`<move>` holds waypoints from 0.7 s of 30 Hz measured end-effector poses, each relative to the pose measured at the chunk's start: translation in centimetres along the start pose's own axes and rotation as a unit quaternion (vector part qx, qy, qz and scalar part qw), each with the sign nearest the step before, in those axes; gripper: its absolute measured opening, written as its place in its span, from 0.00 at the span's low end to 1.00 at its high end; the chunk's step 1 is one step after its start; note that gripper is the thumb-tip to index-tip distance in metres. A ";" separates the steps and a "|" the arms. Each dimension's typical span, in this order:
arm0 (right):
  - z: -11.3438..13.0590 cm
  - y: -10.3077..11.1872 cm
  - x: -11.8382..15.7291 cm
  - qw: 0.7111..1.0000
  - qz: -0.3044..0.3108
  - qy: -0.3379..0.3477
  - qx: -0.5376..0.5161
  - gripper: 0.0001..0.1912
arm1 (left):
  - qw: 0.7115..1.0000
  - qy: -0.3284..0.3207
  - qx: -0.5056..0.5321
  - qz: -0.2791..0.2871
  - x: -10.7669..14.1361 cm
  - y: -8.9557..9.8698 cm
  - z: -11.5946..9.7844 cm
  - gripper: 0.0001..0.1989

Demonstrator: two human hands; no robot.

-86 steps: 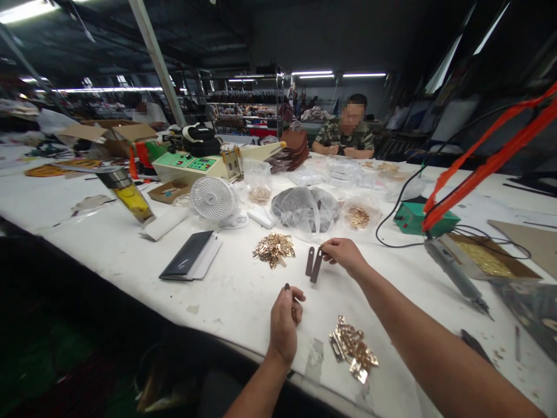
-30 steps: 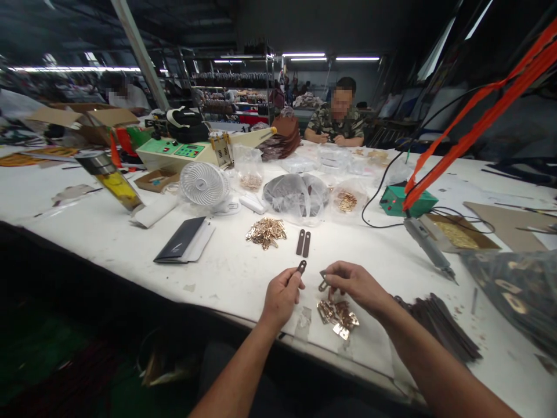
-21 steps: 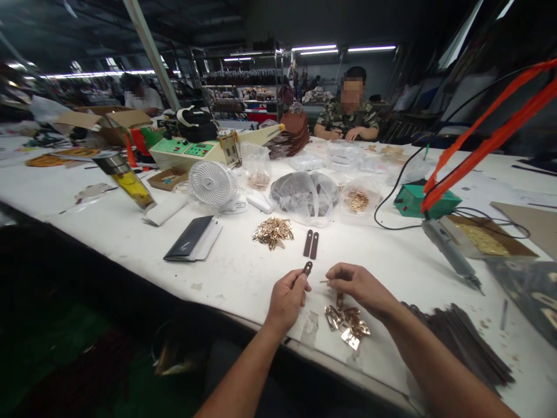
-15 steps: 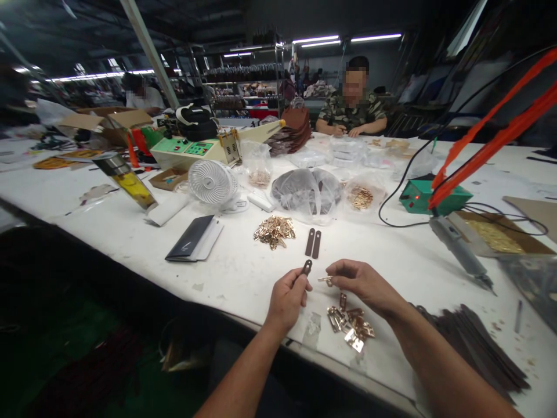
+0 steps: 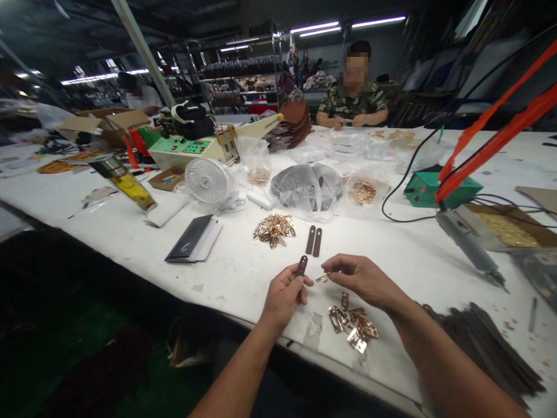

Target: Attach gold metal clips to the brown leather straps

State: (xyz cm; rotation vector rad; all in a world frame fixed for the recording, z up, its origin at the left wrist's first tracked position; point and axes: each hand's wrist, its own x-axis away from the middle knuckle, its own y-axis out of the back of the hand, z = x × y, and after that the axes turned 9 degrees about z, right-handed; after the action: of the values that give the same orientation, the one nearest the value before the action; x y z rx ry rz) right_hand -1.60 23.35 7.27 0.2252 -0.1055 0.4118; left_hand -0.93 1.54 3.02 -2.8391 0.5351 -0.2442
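Note:
My left hand (image 5: 281, 296) is closed on a dark brown strip (image 5: 301, 266) with a hole at its rounded upper end. Just right of it, my right hand (image 5: 361, 278) pinches a small gold metal piece (image 5: 322, 278); a small gap separates the piece from the strip. Two similar brown strips (image 5: 314, 241) lie side by side on the white table beyond my hands. Below my right hand is a small pile of gold metal plates (image 5: 354, 328). A larger heap of gold pieces (image 5: 274, 230) sits farther off to the left.
A stack of dark strips (image 5: 483, 348) lies near my right forearm. To the right a grey screwdriver tool (image 5: 472, 247) hangs from an orange-wrapped cord beside a green box (image 5: 441, 188). A notebook (image 5: 189, 238), white fan (image 5: 209, 183) and clear bags stand beyond. A person (image 5: 353, 93) sits opposite.
The strip in my left hand has shifted slightly left and up. The gold piece in my right hand is now tilted differently. The camera view has moved a little.

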 end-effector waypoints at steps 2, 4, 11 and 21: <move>0.0 0.0 -0.1 1.000 -0.006 0.005 0.015 0.17 | 1.000 0.003 0.025 -0.001 -0.1 0.1 -0.1 0.21; 0.1 0.1 -0.2 1.000 -0.027 0.008 0.011 0.17 | 0.998 0.001 0.055 -0.014 -0.2 0.2 -0.4 0.22; 0.3 -0.5 -1.9 0.995 -0.074 0.032 -0.065 0.17 | 0.985 0.047 0.156 -0.049 -0.9 0.2 -1.9 0.26; -1.9 -1.6 -3.6 0.980 -0.096 0.026 -0.172 0.18 | 0.989 0.035 0.136 -0.050 -0.6 0.3 -1.2 0.27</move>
State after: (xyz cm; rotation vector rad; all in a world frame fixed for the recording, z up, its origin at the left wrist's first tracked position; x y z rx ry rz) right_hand -4.10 21.00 4.58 -0.1164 -0.1016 0.2024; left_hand -1.79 1.22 4.00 -2.6015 0.3430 -0.4030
